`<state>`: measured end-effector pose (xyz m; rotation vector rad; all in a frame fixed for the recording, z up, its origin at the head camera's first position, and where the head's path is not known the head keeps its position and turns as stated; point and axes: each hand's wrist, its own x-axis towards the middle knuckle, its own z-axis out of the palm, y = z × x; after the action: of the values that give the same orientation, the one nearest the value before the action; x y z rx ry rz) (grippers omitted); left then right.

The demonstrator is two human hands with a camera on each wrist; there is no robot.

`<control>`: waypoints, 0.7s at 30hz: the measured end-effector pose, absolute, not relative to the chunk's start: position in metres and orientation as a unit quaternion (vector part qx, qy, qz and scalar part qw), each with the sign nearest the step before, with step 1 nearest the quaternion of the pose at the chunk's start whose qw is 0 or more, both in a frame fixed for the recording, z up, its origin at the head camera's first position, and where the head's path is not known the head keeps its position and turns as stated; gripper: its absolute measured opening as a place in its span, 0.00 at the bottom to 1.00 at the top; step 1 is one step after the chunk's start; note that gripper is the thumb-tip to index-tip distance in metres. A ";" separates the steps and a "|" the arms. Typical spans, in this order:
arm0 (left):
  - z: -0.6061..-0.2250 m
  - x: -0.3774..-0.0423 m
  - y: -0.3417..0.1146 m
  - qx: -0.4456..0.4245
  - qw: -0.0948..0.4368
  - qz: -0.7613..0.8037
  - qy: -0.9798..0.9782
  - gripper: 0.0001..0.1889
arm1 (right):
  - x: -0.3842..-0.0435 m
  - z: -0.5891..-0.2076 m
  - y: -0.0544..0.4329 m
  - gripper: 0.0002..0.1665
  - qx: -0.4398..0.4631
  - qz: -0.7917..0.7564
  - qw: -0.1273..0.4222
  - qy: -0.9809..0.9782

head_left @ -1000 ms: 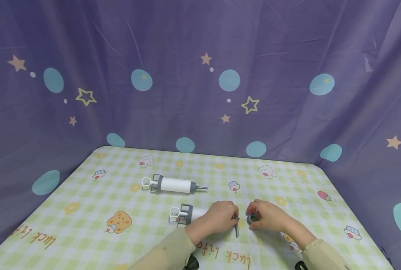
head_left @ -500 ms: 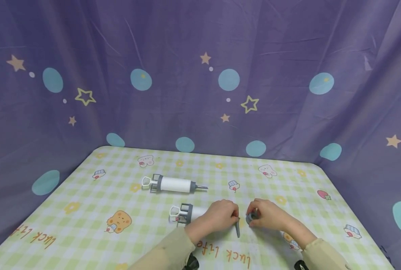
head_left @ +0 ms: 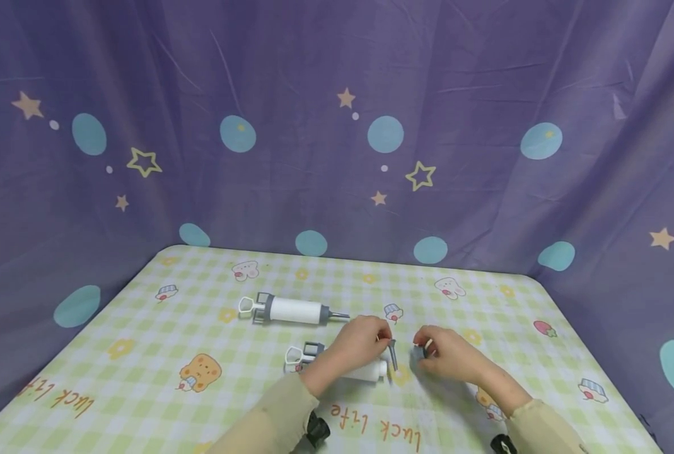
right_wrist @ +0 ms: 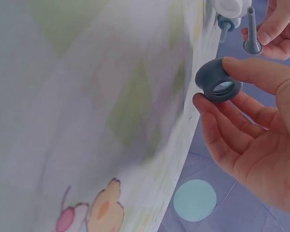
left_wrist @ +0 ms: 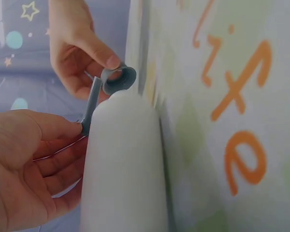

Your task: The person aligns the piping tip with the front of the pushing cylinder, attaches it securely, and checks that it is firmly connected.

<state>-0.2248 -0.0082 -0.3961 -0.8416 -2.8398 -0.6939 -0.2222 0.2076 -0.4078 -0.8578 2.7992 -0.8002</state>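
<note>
My left hand (head_left: 359, 343) pinches a slim grey nozzle (head_left: 393, 356) by its wider end, and the narrow tip points down toward the table in the head view. My right hand (head_left: 453, 358) grips a grey ring-shaped cap (right_wrist: 213, 79) between thumb and fingers; its round hole shows in the right wrist view. Cap and nozzle are apart. Below my left hand lies a white-barrelled syringe (head_left: 371, 372) with a grey flange and white handle. Its threaded-looking white end is bare, and my left forearm hides part of the barrel.
Behind it lies a second white syringe (head_left: 295, 311), fitted with a grey cap and nozzle pointing right. A green checked cloth (head_left: 144, 353) with cartoon prints covers the table. A purple curtain (head_left: 314, 189) hangs along the far edge and both sides.
My left hand has lifted away and back with the nozzle, uncovering the syringe's white end. My right hand has risen slightly with the cap, which is turned differently. Both syringes stay put.
</note>
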 end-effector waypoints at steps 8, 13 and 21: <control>-0.389 -0.233 -0.020 -0.241 0.060 -0.280 -0.927 0.03 | -0.225 -0.406 0.205 0.24 -0.288 -0.290 0.028 0.912; -0.386 -0.235 -0.028 -0.225 0.077 -0.309 -0.921 0.03 | -0.226 -0.407 0.202 0.22 -0.276 -0.320 0.014 0.906; -0.382 -0.236 -0.033 -0.217 0.120 -0.341 -0.907 0.03 | -0.228 -0.405 0.194 0.23 -0.254 -0.368 -0.002 0.895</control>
<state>-0.2356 -0.0330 -0.3823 -0.6355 -2.6506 -0.9955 -0.2280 0.1937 -0.4055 -0.8002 2.8147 -1.1563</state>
